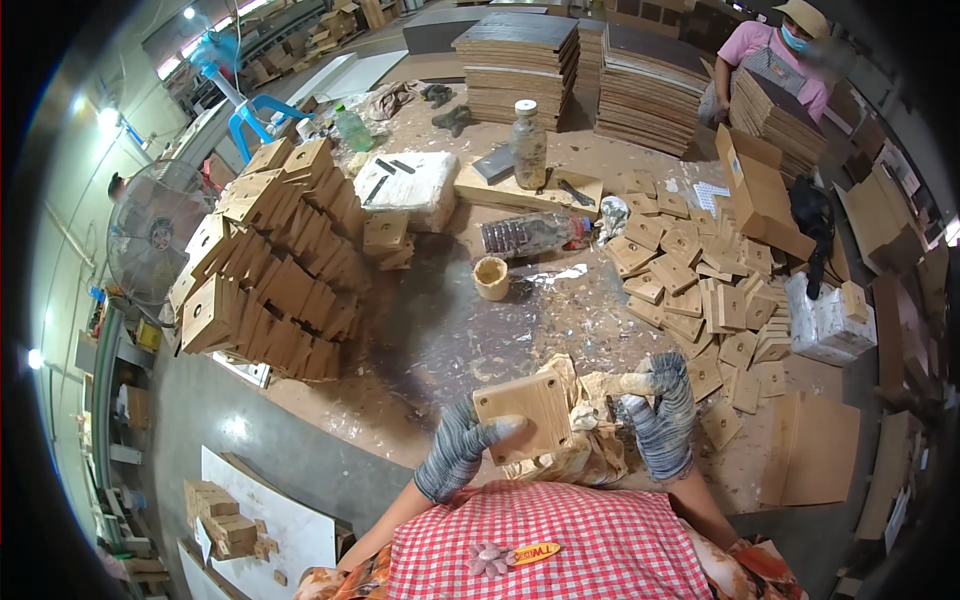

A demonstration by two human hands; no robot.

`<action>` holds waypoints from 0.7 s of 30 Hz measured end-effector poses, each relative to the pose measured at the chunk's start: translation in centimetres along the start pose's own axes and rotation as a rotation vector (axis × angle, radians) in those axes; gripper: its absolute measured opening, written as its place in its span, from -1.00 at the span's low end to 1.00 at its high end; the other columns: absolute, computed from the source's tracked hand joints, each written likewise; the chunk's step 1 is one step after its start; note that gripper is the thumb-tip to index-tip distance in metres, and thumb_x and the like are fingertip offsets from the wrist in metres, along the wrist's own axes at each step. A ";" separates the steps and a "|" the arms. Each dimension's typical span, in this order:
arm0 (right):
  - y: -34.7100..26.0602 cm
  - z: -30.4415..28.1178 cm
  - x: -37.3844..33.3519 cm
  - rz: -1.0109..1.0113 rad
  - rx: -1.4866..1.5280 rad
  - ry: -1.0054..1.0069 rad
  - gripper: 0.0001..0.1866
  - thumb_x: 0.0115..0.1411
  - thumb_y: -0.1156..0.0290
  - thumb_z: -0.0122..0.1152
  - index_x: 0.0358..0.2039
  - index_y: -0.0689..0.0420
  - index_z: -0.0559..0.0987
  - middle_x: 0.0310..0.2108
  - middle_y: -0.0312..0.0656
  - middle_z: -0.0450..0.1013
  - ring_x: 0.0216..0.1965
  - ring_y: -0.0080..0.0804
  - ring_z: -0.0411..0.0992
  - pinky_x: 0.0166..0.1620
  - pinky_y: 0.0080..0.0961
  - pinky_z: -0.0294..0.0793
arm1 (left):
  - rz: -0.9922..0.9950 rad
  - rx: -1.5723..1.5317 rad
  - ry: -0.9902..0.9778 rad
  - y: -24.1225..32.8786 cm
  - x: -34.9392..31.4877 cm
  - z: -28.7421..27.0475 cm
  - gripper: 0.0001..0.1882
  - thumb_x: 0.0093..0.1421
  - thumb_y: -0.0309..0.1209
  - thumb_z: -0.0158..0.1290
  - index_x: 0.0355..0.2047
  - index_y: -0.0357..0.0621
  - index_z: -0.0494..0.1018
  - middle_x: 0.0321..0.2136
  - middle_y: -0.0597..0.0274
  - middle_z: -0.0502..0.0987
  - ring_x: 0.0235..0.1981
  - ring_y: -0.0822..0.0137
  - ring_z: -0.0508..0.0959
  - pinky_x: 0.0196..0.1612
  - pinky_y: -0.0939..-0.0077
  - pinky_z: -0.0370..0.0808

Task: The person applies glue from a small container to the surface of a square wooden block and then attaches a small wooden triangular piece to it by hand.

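Both my hands wear grey knitted gloves with worn fingertips. My left hand (pixel 467 447) grips a square wooden block (pixel 533 412) by its left side, thumb across its face; small holes show near its corners. To its right, my right hand (pixel 662 415) is closed, fingers bent toward a pale, putty-like lump (pixel 603 386). What sits between those fingers is too small and smeared to name. Under and behind the block lies a crumpled, cream-stained plastic sheet (pixel 570 464) at the table's near edge. Farther back stands a small tan cup (pixel 491 278), crusted at the rim.
Stacked wooden blocks (pixel 290 270) rise at the left, by a fan (pixel 150 235). Loose blocks (pixel 680 270) lie heaped right, near an open carton (pixel 765 190). A plastic bottle (pixel 530 236) lies mid-table; a glass jar (pixel 527 150) stands behind. A co-worker (pixel 775 60) is at the far right.
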State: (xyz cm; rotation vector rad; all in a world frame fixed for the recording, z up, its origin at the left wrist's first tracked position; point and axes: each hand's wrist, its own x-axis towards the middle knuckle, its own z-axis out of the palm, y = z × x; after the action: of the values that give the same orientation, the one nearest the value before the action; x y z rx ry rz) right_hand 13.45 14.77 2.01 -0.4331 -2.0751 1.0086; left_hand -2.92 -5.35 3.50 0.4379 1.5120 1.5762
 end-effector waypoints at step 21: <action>-0.7 0.1 0.3 -0.147 -0.079 0.003 -0.84 0.03 0.51 0.30 -0.35 0.10 0.54 -0.29 -0.16 0.38 -0.26 -0.24 0.37 -0.19 -0.38 0.38 | -0.077 -0.028 -0.113 1.2 -0.3 0.9 -0.38 0.03 -0.14 0.22 -0.02 -0.34 0.39 -0.27 0.13 0.55 -0.29 0.39 0.56 -0.26 0.55 0.54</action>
State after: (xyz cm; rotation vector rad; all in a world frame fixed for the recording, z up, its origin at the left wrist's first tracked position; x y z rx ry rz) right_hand 13.19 14.46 2.69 -0.3161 -2.1160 0.8411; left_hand -2.44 -4.85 4.89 0.4399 1.4029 1.4865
